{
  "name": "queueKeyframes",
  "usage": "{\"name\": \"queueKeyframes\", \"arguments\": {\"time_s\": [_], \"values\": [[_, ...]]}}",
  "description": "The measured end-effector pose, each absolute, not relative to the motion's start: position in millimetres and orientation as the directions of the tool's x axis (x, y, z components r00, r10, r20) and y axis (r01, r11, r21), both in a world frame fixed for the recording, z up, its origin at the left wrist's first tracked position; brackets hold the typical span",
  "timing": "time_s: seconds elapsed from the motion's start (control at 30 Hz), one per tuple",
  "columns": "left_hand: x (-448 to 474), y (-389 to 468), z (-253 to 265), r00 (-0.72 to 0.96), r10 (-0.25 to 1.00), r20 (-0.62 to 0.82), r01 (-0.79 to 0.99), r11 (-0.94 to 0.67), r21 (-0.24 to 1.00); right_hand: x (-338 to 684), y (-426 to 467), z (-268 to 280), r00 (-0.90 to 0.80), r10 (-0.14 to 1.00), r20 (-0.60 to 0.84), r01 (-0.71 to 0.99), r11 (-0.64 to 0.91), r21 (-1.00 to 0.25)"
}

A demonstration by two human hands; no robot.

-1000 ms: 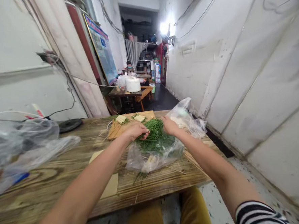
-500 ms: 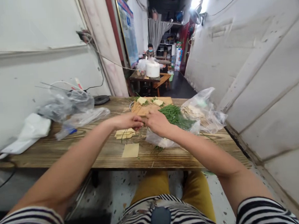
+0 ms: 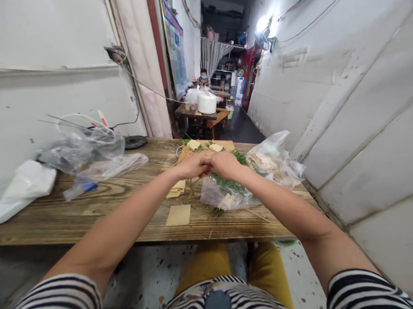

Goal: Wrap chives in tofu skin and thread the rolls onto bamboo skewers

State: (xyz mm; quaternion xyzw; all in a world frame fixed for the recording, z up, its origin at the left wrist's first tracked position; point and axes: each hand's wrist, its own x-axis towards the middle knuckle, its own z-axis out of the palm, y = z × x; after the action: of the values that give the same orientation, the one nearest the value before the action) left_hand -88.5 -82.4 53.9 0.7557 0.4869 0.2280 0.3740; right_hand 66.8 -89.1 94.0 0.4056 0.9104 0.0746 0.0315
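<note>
On the wooden table (image 3: 126, 215), crumpled plastic bags (image 3: 87, 150) are spread at the left, a filled plastic bag (image 3: 279, 152) is set at the right, and a cutting board (image 3: 229, 145) bearing two pale rolls (image 3: 216, 147) is partly hidden by the hands. The left hand (image 3: 194, 165) and right hand (image 3: 225, 165) are brought together above the table, fingers curled in narrowly, though whether anything is held cannot be told. Thin, tangled green stalks (image 3: 229, 184) are laid on a clear bag (image 3: 213, 196), partly covered from view by the right hand.
</note>
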Motion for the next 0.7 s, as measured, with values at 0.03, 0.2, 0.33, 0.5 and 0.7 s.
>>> {"name": "queueKeyframes", "arguments": {"time_s": [0.03, 0.2, 0.33, 0.5, 0.7], "values": [[-86, -79, 52, 0.443, 0.895, -0.049, 0.491, -0.196, 0.849, 70, -87, 95, -0.656, 0.755, -0.004, 0.744, 0.648, 0.165], [-84, -70, 46, 0.513, 0.852, -0.104, 0.252, -0.034, 0.967, 92, -75, 93, -0.633, 0.774, 0.011, 0.764, 0.623, 0.170], [-91, -72, 48, 0.471, 0.882, -0.034, 0.403, -0.180, 0.897, 108, -70, 88, -0.614, 0.786, 0.073, 0.790, 0.609, 0.077], [-91, -75, 44, 0.342, 0.931, 0.126, 0.490, -0.291, 0.822, 116, -68, 79, -0.537, 0.820, 0.200, 0.808, 0.567, -0.157], [-61, -77, 23, 0.149, 0.972, 0.183, 0.138, -0.203, 0.969, 107, -68, 49, -0.343, 0.914, 0.217, 0.667, 0.400, -0.629]]}}
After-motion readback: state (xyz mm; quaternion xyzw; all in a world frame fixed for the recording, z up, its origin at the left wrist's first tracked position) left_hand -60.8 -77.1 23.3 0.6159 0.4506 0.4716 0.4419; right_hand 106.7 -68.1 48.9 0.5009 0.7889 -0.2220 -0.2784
